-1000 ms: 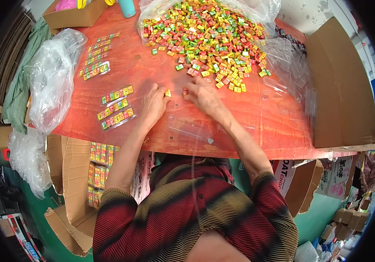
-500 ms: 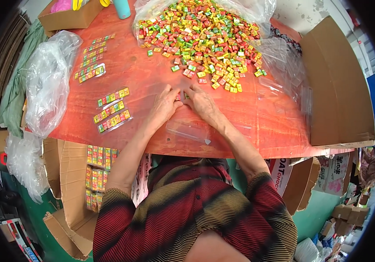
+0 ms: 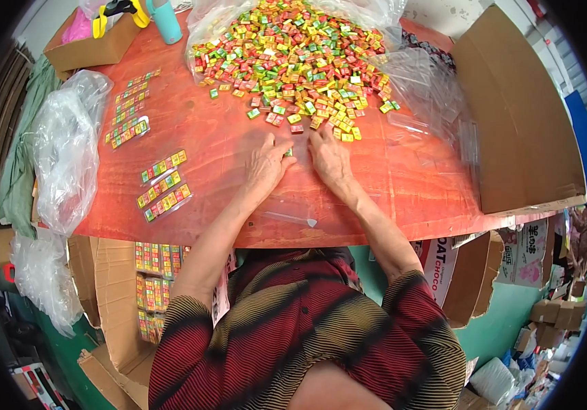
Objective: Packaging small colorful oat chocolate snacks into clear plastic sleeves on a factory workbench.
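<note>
My left hand [image 3: 267, 165] is closed over the red table, with a small green-and-white candy box [image 3: 288, 154] between thumb and fingers. Beside it, my right hand [image 3: 331, 158] stretches its fingers toward the near edge of a big pile of small candy boxes [image 3: 300, 61] in red, yellow, green and orange. The fingertips lie close to a few yellow boxes; whether they touch one is not clear. A red box [image 3: 297, 128] sits between the two hands, at the pile's edge. Below my hands a clear plastic sleeve [image 3: 283, 217] lies flat near the table edge.
Filled clear strips [image 3: 164, 188] of boxes lie at left, with more strips [image 3: 129, 113] behind them. A clear plastic bag [image 3: 68, 157] hangs over the left edge. On the right stand a cardboard box [image 3: 519, 123] and loose clear sleeves [image 3: 430, 89]. An open carton [image 3: 119, 294] below holds packed strips.
My right hand has moved away from the left, out toward the pile. The left hand stays near its place, still holding a small box. The whole view has shifted slightly.
</note>
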Available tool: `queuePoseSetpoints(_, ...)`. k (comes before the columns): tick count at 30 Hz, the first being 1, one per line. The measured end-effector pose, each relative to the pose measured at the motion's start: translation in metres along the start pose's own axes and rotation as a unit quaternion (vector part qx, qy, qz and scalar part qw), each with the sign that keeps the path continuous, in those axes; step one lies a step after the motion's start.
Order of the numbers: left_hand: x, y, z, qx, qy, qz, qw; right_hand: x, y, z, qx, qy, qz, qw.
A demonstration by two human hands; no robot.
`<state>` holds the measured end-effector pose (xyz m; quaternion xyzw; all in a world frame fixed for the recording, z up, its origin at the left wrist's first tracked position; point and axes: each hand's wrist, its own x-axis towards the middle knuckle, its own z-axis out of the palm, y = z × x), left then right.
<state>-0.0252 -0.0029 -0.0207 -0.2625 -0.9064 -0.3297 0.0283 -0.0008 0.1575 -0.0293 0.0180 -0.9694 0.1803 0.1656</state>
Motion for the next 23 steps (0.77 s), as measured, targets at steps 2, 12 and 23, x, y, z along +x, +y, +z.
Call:
queuePoseSetpoints(2,0.001,0.002,0.005,-0.005,-0.001,-0.009,1.000,-0.008,-0.001,-0.003,0.047,-0.003,-0.047,0.998)
queuePoseSetpoints(12,0.011,0.020,0.009,-0.001,-0.027,0.045,0.999,-0.007,0.025,-0.024,-0.023,-0.002,0.022,0.999)
queuePoseSetpoints(23,0.018,0.031,0.013,0.046,-0.040,0.027,0.998,-0.008,0.037,-0.044,-0.036,-0.075,0.041,0.996)
